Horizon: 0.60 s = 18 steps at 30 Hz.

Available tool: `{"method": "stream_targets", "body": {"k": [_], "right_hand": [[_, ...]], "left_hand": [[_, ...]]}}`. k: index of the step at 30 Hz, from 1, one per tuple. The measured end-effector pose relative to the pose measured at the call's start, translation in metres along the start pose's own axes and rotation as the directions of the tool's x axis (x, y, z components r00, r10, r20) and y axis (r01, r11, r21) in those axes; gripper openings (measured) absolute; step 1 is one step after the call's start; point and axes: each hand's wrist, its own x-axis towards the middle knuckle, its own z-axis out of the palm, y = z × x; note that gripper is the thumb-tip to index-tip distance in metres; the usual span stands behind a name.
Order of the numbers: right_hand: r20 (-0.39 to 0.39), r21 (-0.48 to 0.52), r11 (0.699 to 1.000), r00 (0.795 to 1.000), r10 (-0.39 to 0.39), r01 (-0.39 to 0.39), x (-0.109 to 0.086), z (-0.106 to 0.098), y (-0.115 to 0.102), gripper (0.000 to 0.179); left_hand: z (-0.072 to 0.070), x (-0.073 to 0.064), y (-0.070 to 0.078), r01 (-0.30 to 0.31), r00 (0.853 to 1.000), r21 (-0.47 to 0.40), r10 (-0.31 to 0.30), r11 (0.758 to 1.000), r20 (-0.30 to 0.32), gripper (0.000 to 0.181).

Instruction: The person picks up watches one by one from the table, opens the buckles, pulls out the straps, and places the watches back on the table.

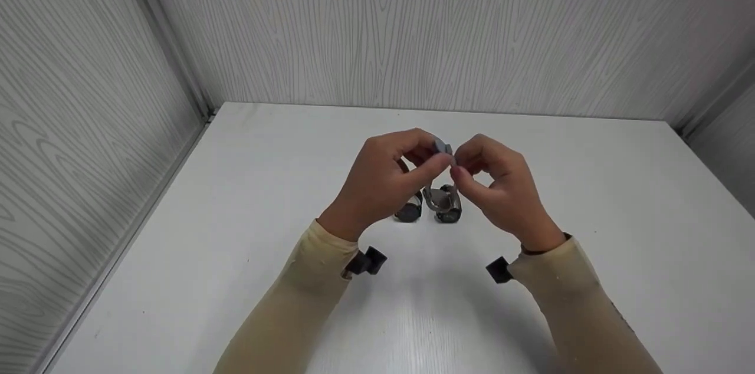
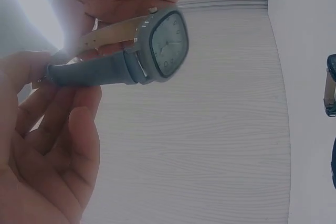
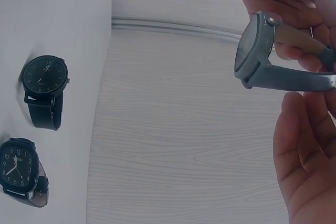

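Note:
Both hands meet above the table and hold a wristwatch [image 2: 169,44] with a squarish case, pale dial and blue-grey strap [image 2: 94,71] with a tan lining. The left hand [image 1: 383,176] pinches the strap's upper part between thumb and fingers. Opposite it, the right hand [image 1: 501,185] pinches the strap end with thumb and fingertips. The strap forms a loop, with the case hanging below the fingers. In the wrist views fingers partly hide the strap ends, and whether the buckle is fastened I cannot tell.
Behind the hands, two dark watches lie on the white table [image 1: 295,156]: a round black watch [image 3: 45,74] and a black watch with a rounded-square face [image 3: 18,166]. Wood-grain panels [image 1: 383,26] rise at the back and sides. A small black camera mount sits on each wrist.

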Motion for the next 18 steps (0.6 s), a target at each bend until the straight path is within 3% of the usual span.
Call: {"method": "stream_targets", "body": {"k": [9, 18], "right_hand": [[0.017, 0.051, 0.999, 1.0, 0.013, -0.014, 0.001, -0.003, -0.0027, 0.019], [0.081, -0.002, 1.0, 0.996, 0.026, -0.026, 0.0009, -0.0072, -0.0006, 0.018]], "left_hand": [[0.0003, 0.0011, 0.0022, 0.017, 0.999, 0.02, -0.018, 1.0, 0.043, 0.013], [-0.0012, 0.0005, -0.0006, 0.045, 0.991, 0.117, -0.059, 0.992, 0.117, 0.013]]}}
